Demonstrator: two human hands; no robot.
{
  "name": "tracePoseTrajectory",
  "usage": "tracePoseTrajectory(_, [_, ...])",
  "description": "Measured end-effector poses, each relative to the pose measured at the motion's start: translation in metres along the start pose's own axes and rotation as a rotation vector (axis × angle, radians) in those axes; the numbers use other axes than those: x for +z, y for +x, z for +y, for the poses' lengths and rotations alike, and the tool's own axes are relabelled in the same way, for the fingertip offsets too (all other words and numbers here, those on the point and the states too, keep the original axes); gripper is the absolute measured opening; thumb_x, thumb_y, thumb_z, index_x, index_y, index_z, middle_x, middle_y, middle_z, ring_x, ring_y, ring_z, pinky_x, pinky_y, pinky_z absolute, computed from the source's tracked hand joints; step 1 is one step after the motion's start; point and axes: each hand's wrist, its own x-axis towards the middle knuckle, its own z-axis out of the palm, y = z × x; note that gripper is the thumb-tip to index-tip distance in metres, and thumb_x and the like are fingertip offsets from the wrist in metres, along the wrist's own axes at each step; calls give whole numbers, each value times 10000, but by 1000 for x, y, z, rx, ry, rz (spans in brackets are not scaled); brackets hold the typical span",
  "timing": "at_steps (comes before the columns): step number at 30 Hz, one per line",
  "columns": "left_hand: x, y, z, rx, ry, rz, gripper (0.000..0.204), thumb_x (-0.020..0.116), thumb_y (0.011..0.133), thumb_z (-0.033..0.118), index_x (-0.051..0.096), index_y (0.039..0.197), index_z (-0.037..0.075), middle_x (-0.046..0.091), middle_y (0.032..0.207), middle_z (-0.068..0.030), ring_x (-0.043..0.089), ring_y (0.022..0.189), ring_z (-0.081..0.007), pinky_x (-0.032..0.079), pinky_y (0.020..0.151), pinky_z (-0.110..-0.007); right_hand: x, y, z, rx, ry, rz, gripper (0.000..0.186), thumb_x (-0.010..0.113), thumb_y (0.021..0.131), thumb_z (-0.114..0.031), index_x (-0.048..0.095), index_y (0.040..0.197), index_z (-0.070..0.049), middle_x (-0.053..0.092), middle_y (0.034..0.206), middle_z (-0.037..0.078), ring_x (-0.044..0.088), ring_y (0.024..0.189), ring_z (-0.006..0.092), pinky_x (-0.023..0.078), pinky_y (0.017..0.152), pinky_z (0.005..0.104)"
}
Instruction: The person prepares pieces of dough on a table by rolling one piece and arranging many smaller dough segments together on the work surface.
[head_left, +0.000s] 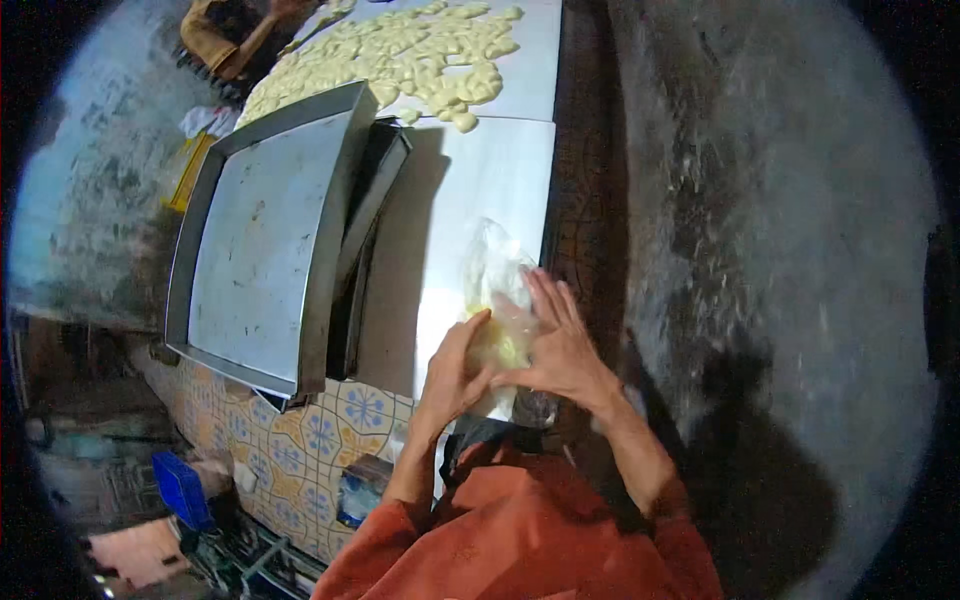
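Note:
A clear plastic bag (492,260) with pale yellow stuff inside lies at the near end of the white tabletop (500,170). My left hand (455,370) holds the bag's left side, fingers bent over it and partly hidden. My right hand (555,350) rests on the bag's right side with its fingers spread and thumb reaching left. Just left of both hands, shallow metal trays (258,250) are stacked unevenly, the top one tilted.
Many pale dough pieces (380,50) cover the far tabletop. Another person's arm (225,50) is at the upper left, near a yellow crate (187,170). A blue container (180,490) stands lower left on the patterned floor (320,430). A stained wall or surface (780,250) fills the right.

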Motion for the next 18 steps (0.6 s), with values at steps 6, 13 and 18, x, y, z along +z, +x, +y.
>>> tracePoseTrajectory(6, [-11,-5,-36,-167,-657,330,814,757,810,45,345,1511,17,529,1401,-214,559,1267,-283,448,1083,-408,37,52,44,-342,-141,-244,651,740,801,-437,586,1311,-63,464,1458,233,400,1406,369,266,1152,641])
tracePoseTrajectory(13, [-30,-20,-26,-338,-283,632,462,707,896,37,572,1335,-12,648,1254,-128,629,1142,-204,492,1000,-339,-19,165,112,23,-57,185,390,624,852,-153,579,1203,11,577,1225,223,578,1093,378,436,1007,598])
tracePoseTrajectory(18, [-33,-39,-21,-602,-304,870,287,674,957,99,667,1213,-29,703,1160,-108,652,1065,-175,500,950,-314,84,170,73,-468,-440,-218,563,583,922,-363,557,1337,17,467,1460,214,388,1408,351,264,1176,560])
